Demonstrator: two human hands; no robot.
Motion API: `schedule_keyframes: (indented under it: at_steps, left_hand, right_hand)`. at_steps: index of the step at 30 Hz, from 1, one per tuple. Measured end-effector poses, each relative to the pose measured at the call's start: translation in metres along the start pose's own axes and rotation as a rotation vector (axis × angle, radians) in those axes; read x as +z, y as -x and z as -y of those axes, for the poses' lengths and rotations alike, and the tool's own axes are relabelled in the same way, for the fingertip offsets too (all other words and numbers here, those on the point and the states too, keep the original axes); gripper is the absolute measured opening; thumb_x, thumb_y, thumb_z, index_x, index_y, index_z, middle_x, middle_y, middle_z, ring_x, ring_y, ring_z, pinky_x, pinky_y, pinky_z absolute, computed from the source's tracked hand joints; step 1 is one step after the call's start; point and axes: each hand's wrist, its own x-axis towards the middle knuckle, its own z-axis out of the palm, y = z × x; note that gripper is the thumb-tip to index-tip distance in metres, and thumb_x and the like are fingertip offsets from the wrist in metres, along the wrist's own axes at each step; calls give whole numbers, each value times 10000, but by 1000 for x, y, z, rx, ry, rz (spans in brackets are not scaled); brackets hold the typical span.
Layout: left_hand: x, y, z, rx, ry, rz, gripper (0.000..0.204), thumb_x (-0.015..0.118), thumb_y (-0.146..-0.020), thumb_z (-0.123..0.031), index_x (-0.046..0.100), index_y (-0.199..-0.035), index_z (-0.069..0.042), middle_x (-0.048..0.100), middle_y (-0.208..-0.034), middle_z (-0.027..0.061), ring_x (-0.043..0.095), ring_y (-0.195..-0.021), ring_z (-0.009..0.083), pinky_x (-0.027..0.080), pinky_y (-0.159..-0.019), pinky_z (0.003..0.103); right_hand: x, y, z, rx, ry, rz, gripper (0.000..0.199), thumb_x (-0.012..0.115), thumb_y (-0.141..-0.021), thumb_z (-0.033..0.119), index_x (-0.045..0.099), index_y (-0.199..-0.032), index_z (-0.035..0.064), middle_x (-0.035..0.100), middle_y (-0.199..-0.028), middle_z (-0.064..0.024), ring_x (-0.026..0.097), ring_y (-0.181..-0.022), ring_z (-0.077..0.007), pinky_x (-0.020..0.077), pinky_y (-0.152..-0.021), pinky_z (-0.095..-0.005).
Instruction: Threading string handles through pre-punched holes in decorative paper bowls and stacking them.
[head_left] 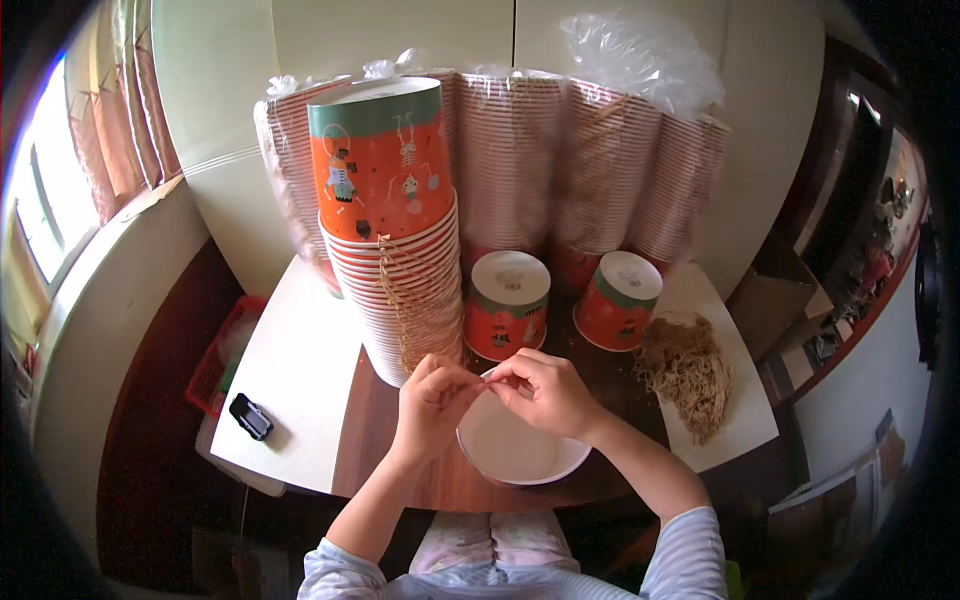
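Note:
My left hand [432,398] and my right hand [548,390] meet fingertip to fingertip over the rim of an upright white paper cup [520,455] at the table's near edge. Both pinch something thin at that rim, too small to make out. Just left of my hands rises a tall stack of upside-down orange and green printed cups [392,215] with string handles hanging down its side. Behind my hands stand two single upside-down cups, one in the middle [507,305] and one to the right [617,300]. A heap of tan strings [688,372] lies at the right.
Several long plastic-wrapped sleeves of cups [560,165] lean against the wall behind. The brown table [370,430] carries white sheets left [295,390] and right. A small black object [250,416] lies on the left sheet. A red basket [222,355] sits on the floor at the left.

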Motion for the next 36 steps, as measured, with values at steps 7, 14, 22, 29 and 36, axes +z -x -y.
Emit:
schedule_keyframes:
  at_steps: [7, 14, 22, 29, 36]
  left_hand:
    - [-2, 6, 4, 59, -176, -22, 97, 659, -715, -19, 600, -789, -36, 519, -765, 67, 515, -676, 206, 430, -580, 282]
    - [-11, 19, 6, 191, -378, 56, 99, 629, -725, -47, 554, -789, -42, 541, -778, 82, 508, -724, 266, 433, -624, 338]
    - [-7, 55, 11, -76, -358, 45, 144, 622, -764, -72, 527, -866, -36, 568, -813, 88, 563, -708, 234, 461, -600, 311]
    - [0, 74, 12, -458, 98, 90, 444, 679, -746, -155, 425, -1053, 39, 567, -899, 132, 595, -784, 156, 499, -647, 260]
    - [1, 85, 18, -527, 194, 87, 449, 669, -730, -121, 430, -1078, 31, 542, -960, 110, 555, -856, 146, 510, -669, 265]
  right_hand:
    - [9, 1, -8, -186, 120, -33, 107, 622, -741, 80, 585, -839, 57, 585, -737, -89, 597, -649, -246, 475, -554, -332]
    - [21, 10, -10, -247, 189, -24, 127, 641, -697, 67, 612, -818, 94, 568, -656, -58, 572, -568, -227, 447, -483, -323]
    - [38, 21, -18, -166, 179, 88, 67, 620, -693, 95, 588, -750, 109, 552, -616, -44, 568, -557, -226, 447, -482, -338]
    - [42, 26, -19, -161, 255, 250, 47, 608, -683, 105, 590, -727, 105, 563, -621, -46, 584, -579, -230, 456, -504, -347]
    - [42, 25, -19, -155, 199, 252, 32, 603, -683, 106, 590, -712, 101, 562, -613, -50, 588, -582, -229, 456, -506, -345]
